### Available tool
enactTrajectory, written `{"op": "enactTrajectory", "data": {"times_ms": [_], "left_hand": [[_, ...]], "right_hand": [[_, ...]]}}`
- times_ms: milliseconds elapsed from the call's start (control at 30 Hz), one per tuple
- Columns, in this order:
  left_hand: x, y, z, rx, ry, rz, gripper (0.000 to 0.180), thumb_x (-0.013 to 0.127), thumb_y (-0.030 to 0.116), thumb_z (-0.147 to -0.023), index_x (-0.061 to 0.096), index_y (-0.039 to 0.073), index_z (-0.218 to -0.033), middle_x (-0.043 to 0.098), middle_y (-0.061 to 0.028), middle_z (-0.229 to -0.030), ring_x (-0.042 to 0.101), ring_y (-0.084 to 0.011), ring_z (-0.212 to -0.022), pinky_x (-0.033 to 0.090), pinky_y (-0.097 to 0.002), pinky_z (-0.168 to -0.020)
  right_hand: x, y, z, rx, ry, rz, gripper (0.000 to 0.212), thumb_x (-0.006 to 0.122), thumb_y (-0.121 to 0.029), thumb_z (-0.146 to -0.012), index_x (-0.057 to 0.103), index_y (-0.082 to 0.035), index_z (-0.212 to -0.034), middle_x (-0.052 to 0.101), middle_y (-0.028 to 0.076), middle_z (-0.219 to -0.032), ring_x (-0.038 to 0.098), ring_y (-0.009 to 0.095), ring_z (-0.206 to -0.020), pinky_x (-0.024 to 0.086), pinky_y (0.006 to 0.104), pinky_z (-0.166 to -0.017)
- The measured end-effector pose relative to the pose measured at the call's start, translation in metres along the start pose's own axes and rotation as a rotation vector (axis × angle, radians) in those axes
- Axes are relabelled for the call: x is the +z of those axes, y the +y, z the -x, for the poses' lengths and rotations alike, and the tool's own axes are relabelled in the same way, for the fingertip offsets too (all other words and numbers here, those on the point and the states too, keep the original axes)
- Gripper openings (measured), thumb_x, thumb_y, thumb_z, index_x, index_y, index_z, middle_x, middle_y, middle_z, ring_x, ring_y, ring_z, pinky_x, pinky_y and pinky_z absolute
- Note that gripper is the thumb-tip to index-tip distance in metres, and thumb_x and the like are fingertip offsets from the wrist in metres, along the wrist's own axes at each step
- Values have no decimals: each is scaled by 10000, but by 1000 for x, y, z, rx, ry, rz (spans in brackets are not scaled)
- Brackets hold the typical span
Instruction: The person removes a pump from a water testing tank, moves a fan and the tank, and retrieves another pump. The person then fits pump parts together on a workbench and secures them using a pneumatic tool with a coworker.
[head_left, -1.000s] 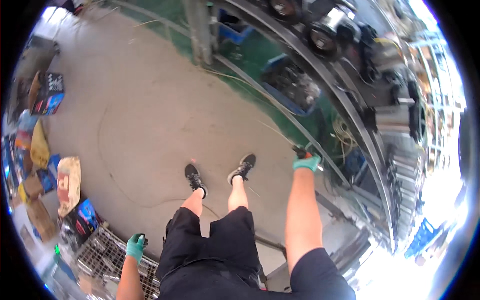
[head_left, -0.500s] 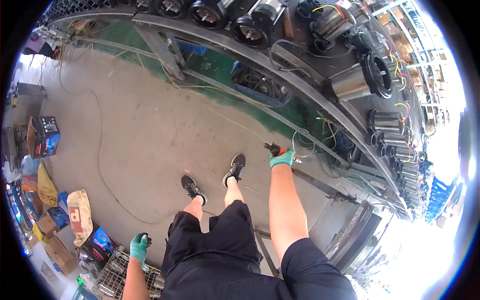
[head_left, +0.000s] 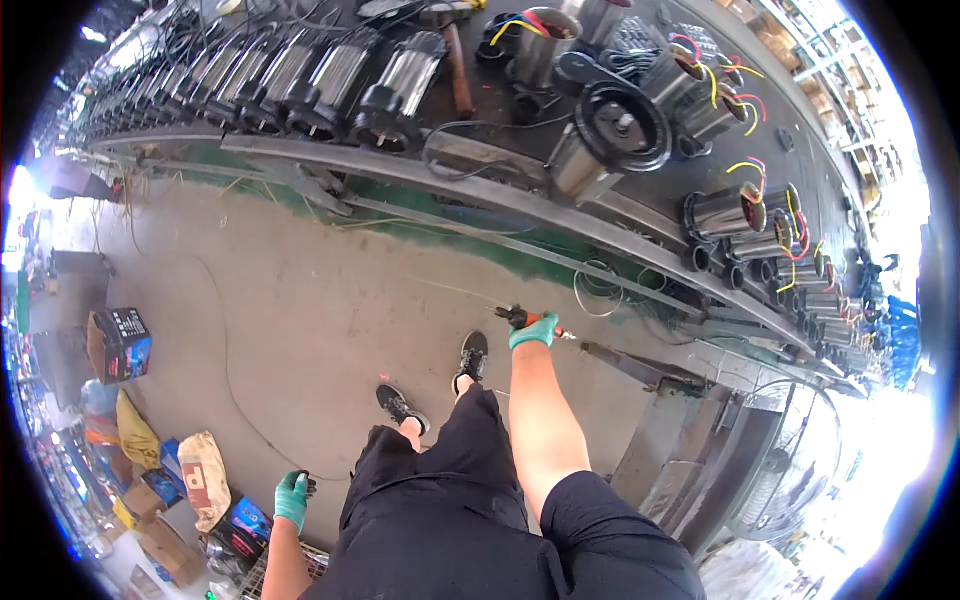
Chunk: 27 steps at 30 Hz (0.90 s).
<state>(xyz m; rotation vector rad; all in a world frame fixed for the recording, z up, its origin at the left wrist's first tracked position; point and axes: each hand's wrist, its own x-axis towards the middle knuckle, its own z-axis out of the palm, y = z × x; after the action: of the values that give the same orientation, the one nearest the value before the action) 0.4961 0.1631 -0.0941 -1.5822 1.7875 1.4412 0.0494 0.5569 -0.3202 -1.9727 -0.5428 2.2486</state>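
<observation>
Tool (head_left: 514,317), orange and black with a bright metal tip, sits in the teal-gloved right hand (head_left: 533,331); we find the fingers wrapped round it. We place it above the floor (head_left: 300,280), just ahead of the shoes (head_left: 474,356), dark end pointing left, tip right. Left hand (head_left: 292,498), gloved alike, hangs beside the black shorts (head_left: 430,460), fingers curled; we cannot tell whether anything is in it.

Beyond the tool we log a bench (head_left: 480,195), metal edge crossing the view. On it: a row of silver motors (head_left: 400,95) with black ends, a wooden-handled hammer (head_left: 458,72), a larger tilted cylinder (head_left: 625,125) with a black ring, and, further right, housings (head_left: 722,213) trailing red and yellow wires (head_left: 745,165).

Leftward on the floor we note a dark printed box (head_left: 125,345) and a pale sack (head_left: 205,483); at lower right, a wire-guarded fan (head_left: 800,470).
</observation>
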Motion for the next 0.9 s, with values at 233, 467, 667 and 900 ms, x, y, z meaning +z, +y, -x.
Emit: {"op": "enactTrajectory", "data": {"times_ms": [233,467,667,900], "left_hand": [[8,12,18,-50,61,62,217,597,217,-1009,651,39,-1122,712,-91,-870,656,-164,-682,510,-299,-625],[13,-2,30,-156,46,98,184,599,197,-1007,644,42,-1095,708,-82,-844,649,-165,-659,508,-298,-592],[13,28,16,-65,0,-148,155,595,177,-1010,649,59,-1095,715,-77,-847,652,-171,-668,506,-307,-585],[-15,27,-32,-135,-31,185,187,571,222,-1026,648,70,-1100,710,-83,-876,656,-179,-685,512,-325,-610]], "right_hand": [[10,-21,3,79,20,-60,441,603,-427,-916,521,-125,-1226,621,90,-1193,644,273,-995,573,435,-870],[16,-39,12,52,8,-49,303,593,-357,-884,481,-146,-1070,599,56,-1034,623,249,-864,587,410,-778],[9,-44,2,86,-46,-97,323,605,-374,-891,478,-157,-1095,610,64,-1031,633,259,-868,590,420,-789],[4,-43,-4,90,-84,-111,357,602,-349,-887,463,-133,-1134,606,96,-1060,652,290,-875,604,424,-807]]}}
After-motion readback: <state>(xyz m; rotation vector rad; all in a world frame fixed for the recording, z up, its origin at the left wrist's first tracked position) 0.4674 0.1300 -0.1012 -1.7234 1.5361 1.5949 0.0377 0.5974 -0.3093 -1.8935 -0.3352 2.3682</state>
